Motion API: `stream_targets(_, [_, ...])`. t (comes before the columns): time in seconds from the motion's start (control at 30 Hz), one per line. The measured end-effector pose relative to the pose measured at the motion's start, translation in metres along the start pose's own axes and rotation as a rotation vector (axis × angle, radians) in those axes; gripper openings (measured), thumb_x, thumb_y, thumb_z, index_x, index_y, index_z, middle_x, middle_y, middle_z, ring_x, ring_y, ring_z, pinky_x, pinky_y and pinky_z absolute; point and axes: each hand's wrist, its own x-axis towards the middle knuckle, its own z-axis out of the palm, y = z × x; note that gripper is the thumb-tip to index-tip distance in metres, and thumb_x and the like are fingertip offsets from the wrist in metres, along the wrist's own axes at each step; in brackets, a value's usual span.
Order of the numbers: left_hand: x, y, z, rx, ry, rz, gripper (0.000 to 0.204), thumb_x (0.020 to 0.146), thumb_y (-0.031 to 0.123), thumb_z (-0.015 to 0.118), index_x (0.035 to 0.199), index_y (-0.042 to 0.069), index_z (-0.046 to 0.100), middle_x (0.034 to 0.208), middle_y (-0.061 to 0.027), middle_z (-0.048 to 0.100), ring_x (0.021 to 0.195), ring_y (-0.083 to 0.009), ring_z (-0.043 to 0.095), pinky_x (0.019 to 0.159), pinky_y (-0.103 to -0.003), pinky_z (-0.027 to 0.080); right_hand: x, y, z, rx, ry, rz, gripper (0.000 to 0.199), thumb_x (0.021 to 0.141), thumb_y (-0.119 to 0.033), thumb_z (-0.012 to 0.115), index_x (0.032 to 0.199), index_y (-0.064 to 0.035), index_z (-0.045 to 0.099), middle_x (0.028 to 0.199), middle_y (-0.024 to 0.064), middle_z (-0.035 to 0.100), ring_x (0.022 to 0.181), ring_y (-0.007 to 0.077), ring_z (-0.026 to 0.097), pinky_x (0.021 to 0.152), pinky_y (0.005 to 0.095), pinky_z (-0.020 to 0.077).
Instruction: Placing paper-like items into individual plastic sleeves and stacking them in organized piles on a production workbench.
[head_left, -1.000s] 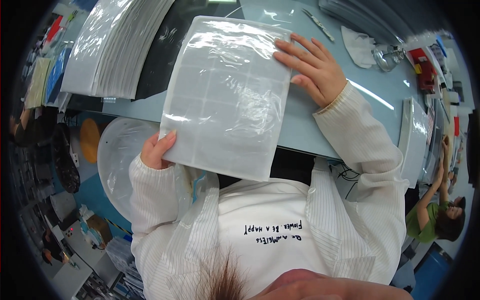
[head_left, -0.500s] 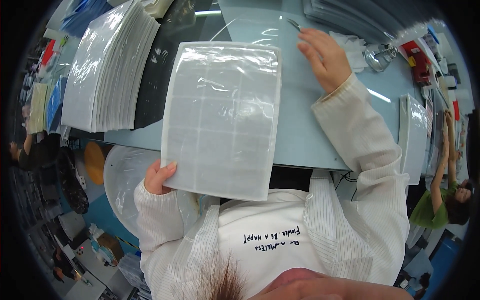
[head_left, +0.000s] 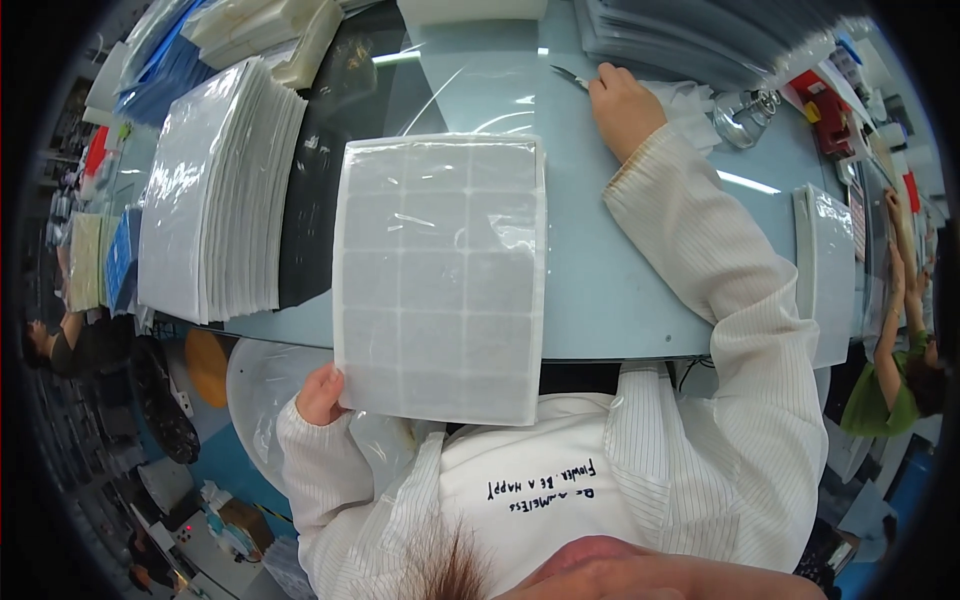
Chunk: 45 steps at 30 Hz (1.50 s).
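A clear plastic bag holding a white gridded sheet (head_left: 440, 275) lies over the near edge of the pale blue table (head_left: 620, 290). My left hand (head_left: 320, 395) grips its lower left corner from below. My right hand (head_left: 625, 105) is stretched far across the table and closed on a thin metal tool, probably tweezers (head_left: 568, 75), whose tip sticks out to the left. A crumpled white tissue (head_left: 695, 100) lies just right of that hand.
A tall stack of bagged white sheets (head_left: 215, 195) stands at the left on a black mat (head_left: 335, 140). A smaller bagged pile (head_left: 825, 270) sits at the right edge. A small metal dispenser (head_left: 740, 105), grey trays at the back and another person's arms at the far right.
My right hand left the bagged sheet, reached to the far side of the table and closed on the thin metal tool. The sheet now lies flatter, held by my left hand alone.
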Motion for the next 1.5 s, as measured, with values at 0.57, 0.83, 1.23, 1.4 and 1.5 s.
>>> stream_targets(0.57, [0.116,0.201,0.099,1.173,0.032,0.838,0.031,0.093,0.025,0.063,0.112,0.0,0.065,0.114,-0.0155,0.066,0.103,-0.0258,0.064,0.086,-0.034,0.051,0.099,-0.032,-0.003,0.629,0.37,-0.179,0.015,0.09,-0.016,0.062,0.098,-0.0039,0.063,0.087,0.0111,0.066,0.086,0.0319,0.066,0.071,0.0389,0.0524])
stream_targets(0.83, [0.283,0.207,0.106,1.769,0.326,0.99,0.047,0.098,0.043,0.05,0.14,0.021,0.05,0.15,-0.0066,0.041,0.137,-0.0282,0.039,0.113,-0.04,0.035,0.147,-0.03,0.022,0.909,0.515,-0.191,0.016,0.094,-0.017,0.053,0.091,-0.0019,0.059,0.084,0.0252,0.063,0.084,0.0442,0.062,0.071,0.0492,0.0472])
stream_targets(1.23, [0.276,0.207,0.115,1.835,0.286,0.731,0.053,0.097,0.054,0.048,0.137,0.021,0.055,0.139,-0.0126,0.052,0.128,-0.0295,0.048,0.108,-0.038,0.039,0.152,-0.03,0.013,0.69,0.482,-0.285,0.017,0.093,-0.015,0.052,0.09,-0.0018,0.061,0.092,0.0219,0.065,0.088,0.0404,0.064,0.075,0.0472,0.0493])
stream_targets(1.4, [0.267,0.201,0.13,1.934,0.338,0.71,0.057,0.094,0.06,0.046,0.137,0.024,0.055,0.139,-0.0064,0.053,0.128,-0.0249,0.049,0.107,-0.038,0.042,0.144,-0.067,0.003,0.494,0.354,-0.166,0.017,0.091,-0.014,0.052,0.087,-0.0019,0.063,0.097,0.0203,0.06,0.094,0.0391,0.062,0.081,0.0477,0.049])
stream_targets(1.5, [0.263,0.198,0.125,1.922,0.342,0.75,0.058,0.094,0.061,0.047,0.137,0.023,0.055,0.134,-0.0065,0.055,0.128,-0.0243,0.049,0.106,-0.038,0.042,0.138,-0.09,-0.001,0.604,0.338,-0.137,0.014,0.085,-0.011,0.056,0.087,0.0001,0.063,0.101,0.0231,0.056,0.1,0.0391,0.059,0.083,0.0469,0.0491])
